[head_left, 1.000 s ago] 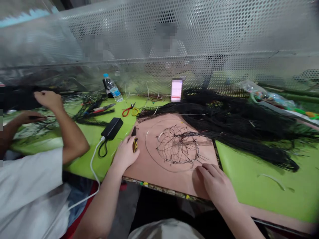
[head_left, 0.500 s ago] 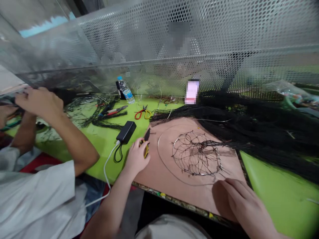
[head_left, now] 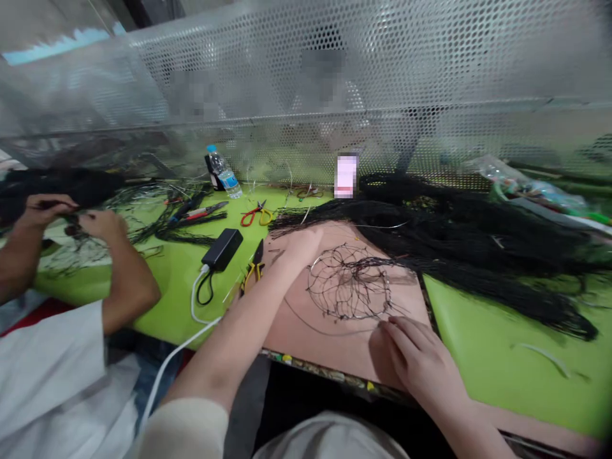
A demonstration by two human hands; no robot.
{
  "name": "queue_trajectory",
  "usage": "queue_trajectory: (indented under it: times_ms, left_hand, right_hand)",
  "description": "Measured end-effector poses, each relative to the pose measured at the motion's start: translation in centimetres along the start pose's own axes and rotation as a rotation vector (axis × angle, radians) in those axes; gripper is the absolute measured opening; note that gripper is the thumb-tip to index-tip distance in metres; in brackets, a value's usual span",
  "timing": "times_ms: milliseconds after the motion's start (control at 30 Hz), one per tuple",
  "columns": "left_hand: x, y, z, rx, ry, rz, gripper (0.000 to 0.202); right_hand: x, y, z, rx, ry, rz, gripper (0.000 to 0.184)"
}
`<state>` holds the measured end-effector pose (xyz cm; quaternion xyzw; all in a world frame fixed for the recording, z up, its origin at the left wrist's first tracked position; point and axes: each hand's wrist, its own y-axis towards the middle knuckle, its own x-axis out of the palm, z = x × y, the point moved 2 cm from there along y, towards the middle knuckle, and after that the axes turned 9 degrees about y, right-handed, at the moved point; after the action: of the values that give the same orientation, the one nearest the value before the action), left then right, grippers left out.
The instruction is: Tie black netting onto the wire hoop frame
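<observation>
The right hand (head_left: 425,357) has its thumb and fingertips together, pinching the thin wire (head_left: 325,333) where it curves round to them. Just beyond those fingertips, and to their left, the round black net (head_left: 349,284) lies on the pinkish board (head_left: 306,350). The left hand (head_left: 305,243) is over the board's far part, left of the net; whether its fingers are apart or together cannot be told. Black strings (head_left: 430,229) spread beyond both hands' fingers. The pliers (head_left: 258,254) lie left of the left hand's fingers.
</observation>
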<state>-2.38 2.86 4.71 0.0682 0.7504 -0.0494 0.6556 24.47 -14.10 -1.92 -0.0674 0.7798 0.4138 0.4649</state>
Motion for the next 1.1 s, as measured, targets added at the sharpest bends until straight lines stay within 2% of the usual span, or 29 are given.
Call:
queue_trajectory:
  times_ms: [67, 233, 367, 500, 667, 800, 933, 1000, 1100]
  left_hand:
    - [0.6, 1.5, -0.1, 0.045, 0.086, -0.018, 0.034]
    - [1.1, 3.7, -0.6, 0.207, 0.233, -0.077, 0.042]
    - [0.9, 5.3, 0.4, 0.3, 0.311, -0.147, 0.043]
    - [0.9, 6.2, 1.0, 0.306, 0.357, -0.217, 0.045]
    - [0.3, 5.8, 0.1, 0.249, 0.332, -0.201, 0.043]
    - [-1.3, 4.6, -1.3, 0.224, 0.244, -0.155, 0.025]
    - [-2.7, 3.2, -2.8, 0.193, 0.15, -0.106, 0.024]
    - [-2.7, 2.8, -3.3, 0.178, 0.128, -0.092, 0.027]
    - [-1.6, 2.6, -3.3, 0.186, 0.14, -0.102, 0.029]
  right_hand:
    - [-0.8, 0.3, -0.3, 0.054, 0.062, 0.042, 0.015]
    - [-3.1, 0.2, -0.5, 0.157, 0.187, 0.12, 0.018]
    - [-4.8, -1.5, 0.2, 0.248, 0.198, 0.165, 0.021]
    - [-5.6, -3.5, 0.8, 0.335, 0.181, 0.151, 0.018]
    - [-5.2, -4.9, 1.0, 0.4, 0.214, 0.139, 0.017]
    - [-5.0, -4.8, 1.2, 0.409, 0.23, 0.119, 0.017]
    - [-4.9, -4.3, 1.6, 0.392, 0.235, 0.101, 0.017]
    - [-4.9, -4.0, 1.7, 0.384, 0.241, 0.095, 0.016]
    - [-4.8, -3.8, 1.6, 0.369, 0.25, 0.069, 0.016]
